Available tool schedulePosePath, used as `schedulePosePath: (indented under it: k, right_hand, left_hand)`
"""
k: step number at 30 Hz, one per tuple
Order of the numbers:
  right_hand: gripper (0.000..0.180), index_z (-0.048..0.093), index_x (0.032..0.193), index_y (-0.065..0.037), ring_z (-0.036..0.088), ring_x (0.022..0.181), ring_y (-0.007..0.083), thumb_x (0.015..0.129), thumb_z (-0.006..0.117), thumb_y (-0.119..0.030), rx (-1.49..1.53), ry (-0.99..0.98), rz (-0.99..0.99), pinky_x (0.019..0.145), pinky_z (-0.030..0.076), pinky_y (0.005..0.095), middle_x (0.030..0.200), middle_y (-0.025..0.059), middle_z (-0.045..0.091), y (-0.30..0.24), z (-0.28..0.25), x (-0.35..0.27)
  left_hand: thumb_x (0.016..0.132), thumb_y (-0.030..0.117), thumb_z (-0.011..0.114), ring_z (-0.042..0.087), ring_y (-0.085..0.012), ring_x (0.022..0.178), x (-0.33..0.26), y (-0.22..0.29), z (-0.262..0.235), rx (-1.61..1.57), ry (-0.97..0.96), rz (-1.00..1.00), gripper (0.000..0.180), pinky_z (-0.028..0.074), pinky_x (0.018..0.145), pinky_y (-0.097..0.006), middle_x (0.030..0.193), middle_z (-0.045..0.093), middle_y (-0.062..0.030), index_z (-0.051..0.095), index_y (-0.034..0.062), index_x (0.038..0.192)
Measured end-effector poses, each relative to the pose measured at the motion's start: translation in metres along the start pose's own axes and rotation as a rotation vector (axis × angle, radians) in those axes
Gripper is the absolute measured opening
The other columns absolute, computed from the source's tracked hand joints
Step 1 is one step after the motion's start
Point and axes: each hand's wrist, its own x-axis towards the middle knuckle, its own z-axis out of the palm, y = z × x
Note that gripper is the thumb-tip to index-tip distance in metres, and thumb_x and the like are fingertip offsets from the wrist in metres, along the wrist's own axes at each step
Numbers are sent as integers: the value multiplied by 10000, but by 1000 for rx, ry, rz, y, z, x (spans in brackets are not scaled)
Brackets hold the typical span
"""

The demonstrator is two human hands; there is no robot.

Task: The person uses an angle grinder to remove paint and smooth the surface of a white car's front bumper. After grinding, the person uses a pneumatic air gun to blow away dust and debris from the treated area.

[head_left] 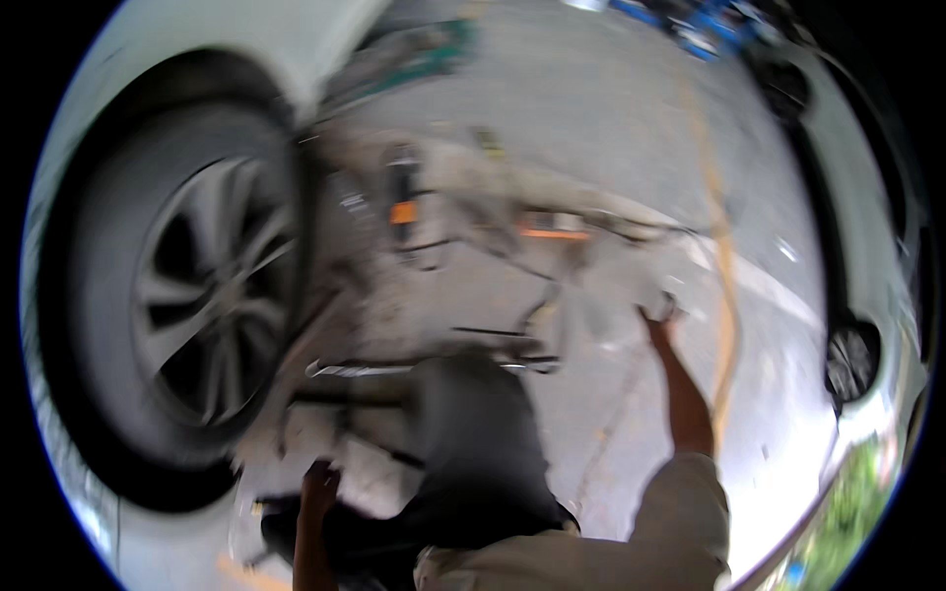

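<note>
My right hand (662, 317) is stretched out over the floor on the right, its fingers apart and nothing visible in them. Low on the left, my left hand (321, 485) hangs near a dark object (281, 527) beside my leg (473, 433); motion smears its fingers. A long shiny metal bar (360, 371) lies across the floor in front of my knee. Close to it is a thin dark rod (488, 332). Neither hand touches these.
A car wheel (222, 291) under a pale car body (232, 30) fills the left. Ahead lie a black-and-orange tool (402, 197), an orange-edged object (555, 232) and dark cables. Another pale car (867, 246) stands at right, past a yellow floor line (727, 286).
</note>
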Motion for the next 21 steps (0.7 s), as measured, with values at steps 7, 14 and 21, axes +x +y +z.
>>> schedulePosePath:
  k: [7,14,21]
  right_hand:
    - [980,146,1429,-213,410,1140,395,713,787,-406,60,-244,-322,969,330,594,1343,259,304,32,77,52]
    - [610,328,1213,-159,458,964,284,784,715,-353,-280,-656,-583,830,375,476,1104,155,402,-174,98,44]
    - [277,510,997,-105,507,789,173,855,644,-300,-527,-907,-781,692,421,359,865,51,500,-357,126,46]
  left_hand:
    - [887,225,575,616,-312,958,-58,43,-20,-202,210,-91,332,498,805,-397,1042,636,-156,562,39,1162]
    - [853,100,611,639,-224,774,-194,14,-17,-343,1298,-270,211,506,694,-326,858,645,-128,602,14,1045]
    - [766,466,683,625,-353,956,-221,-199,86,-721,1039,-1305,700,493,834,-406,1024,639,-243,478,-56,1184]
